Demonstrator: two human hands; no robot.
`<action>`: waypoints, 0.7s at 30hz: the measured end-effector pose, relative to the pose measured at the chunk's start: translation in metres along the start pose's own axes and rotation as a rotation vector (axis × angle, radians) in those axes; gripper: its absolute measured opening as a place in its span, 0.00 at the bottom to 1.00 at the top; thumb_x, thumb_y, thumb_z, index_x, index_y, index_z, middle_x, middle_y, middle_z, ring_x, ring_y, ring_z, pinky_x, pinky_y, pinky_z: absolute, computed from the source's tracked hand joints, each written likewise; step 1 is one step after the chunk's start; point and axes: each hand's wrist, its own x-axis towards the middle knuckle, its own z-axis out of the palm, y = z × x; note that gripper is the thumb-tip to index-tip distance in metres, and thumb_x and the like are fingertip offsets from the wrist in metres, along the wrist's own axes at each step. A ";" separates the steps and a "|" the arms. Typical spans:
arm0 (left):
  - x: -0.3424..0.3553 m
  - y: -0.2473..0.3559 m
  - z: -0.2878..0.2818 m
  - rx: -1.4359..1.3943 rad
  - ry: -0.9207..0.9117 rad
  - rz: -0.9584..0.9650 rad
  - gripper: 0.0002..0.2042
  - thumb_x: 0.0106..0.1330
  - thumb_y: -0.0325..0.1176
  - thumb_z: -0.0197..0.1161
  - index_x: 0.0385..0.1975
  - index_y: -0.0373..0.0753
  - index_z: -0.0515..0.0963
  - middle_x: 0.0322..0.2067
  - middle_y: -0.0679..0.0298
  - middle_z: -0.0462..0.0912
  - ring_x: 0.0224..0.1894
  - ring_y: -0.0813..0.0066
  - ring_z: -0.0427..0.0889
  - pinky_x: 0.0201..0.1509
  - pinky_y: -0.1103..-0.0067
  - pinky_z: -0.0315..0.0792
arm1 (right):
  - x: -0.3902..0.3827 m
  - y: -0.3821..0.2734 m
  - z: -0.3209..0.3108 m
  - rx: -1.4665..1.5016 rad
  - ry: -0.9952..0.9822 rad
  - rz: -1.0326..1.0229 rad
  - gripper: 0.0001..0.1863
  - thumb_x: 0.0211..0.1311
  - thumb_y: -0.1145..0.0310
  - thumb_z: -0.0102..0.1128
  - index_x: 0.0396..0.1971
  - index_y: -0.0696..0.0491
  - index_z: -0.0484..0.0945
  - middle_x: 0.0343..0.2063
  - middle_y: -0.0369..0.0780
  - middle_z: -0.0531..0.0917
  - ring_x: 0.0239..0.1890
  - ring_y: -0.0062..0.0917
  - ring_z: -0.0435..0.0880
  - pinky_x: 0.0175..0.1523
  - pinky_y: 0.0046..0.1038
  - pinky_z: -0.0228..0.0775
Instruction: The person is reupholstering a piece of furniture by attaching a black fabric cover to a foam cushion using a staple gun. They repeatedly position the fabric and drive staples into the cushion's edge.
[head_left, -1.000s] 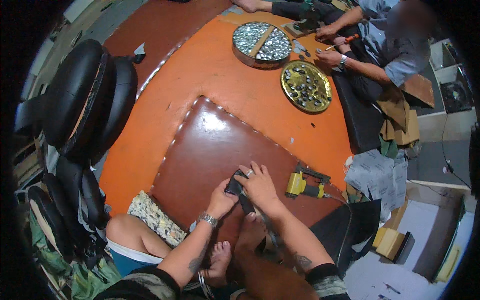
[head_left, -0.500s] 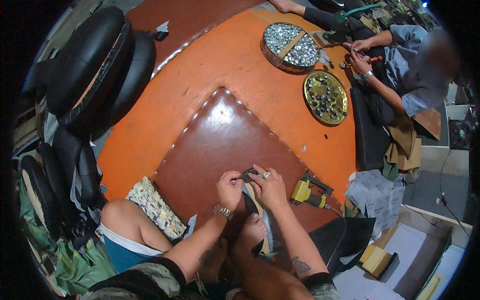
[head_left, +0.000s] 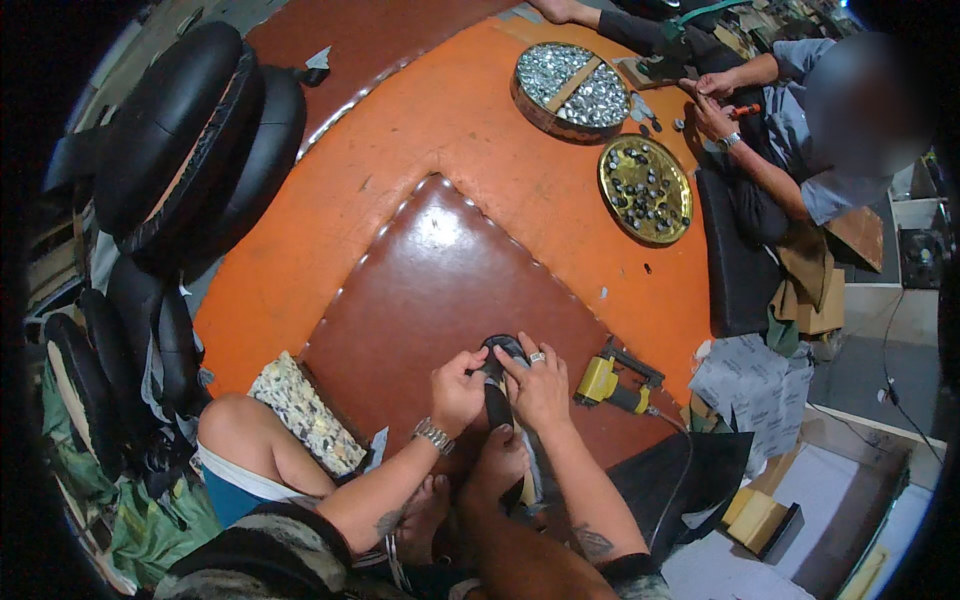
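Note:
A narrow piece covered in black leather-like material [head_left: 497, 408] stands between my forearms, its rounded end toward the middle of the maroon padded surface. My left hand [head_left: 457, 392] pinches the black covering on the left of that end. From the right, my right hand [head_left: 537, 390], with a ring on it, presses and grips the same edge with thumb and fingers. My bare foot [head_left: 502, 462] rests on the piece nearer to me. A pale strip, perhaps wood, shows along its side; the rest is hidden by my hands and foot.
A yellow-and-black pneumatic nail gun [head_left: 612, 386] with a hose lies right of my hand. A speckled foam block [head_left: 308, 412] sits at left. Beyond are a brass tray of buttons [head_left: 660, 232] and a round tin [head_left: 560, 128]. A co-worker's hands [head_left: 712, 105] work at far right.
My hands have shifted slightly around the end of the black-covered piece, and more of its rounded tip now shows. My left wrist has moved a little left and nearer.

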 end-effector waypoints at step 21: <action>-0.023 0.019 0.034 0.770 -0.546 0.206 0.12 0.64 0.33 0.65 0.46 0.39 0.83 0.72 0.16 0.48 0.32 0.42 0.91 0.38 0.58 0.87 | -0.043 0.072 -0.093 0.148 -0.268 0.408 0.42 0.56 0.70 0.73 0.73 0.51 0.69 0.48 0.56 0.86 0.54 0.52 0.86 0.60 0.47 0.76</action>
